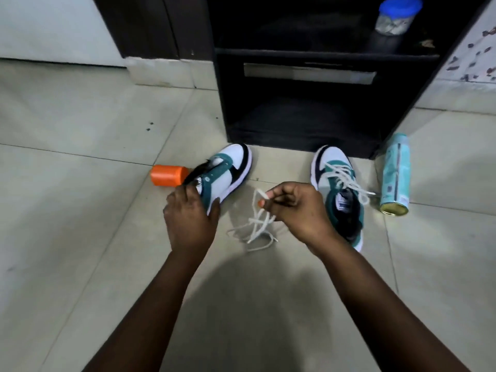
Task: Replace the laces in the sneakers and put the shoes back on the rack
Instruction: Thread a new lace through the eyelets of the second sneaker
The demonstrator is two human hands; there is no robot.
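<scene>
Two white, teal and black sneakers lie on the tiled floor before a dark rack (300, 122). The left sneaker (228, 170) has no lace and is tipped onto its side; my left hand (189, 210) grips it at the heel end. A loose white lace (257, 229) hangs in a tangle down to the floor, and my right hand (295, 208) pinches its upper loop between thumb and fingers. The right sneaker (338, 189) stands upright just right of that hand, with a white lace threaded through it.
An orange cap-like cylinder (169, 175) lies left of the unlaced sneaker. A teal spray can (396, 178) lies on the floor at the right. A clear jar with a blue lid (397, 14) stands on the rack's upper shelf. A wall rises at the far left.
</scene>
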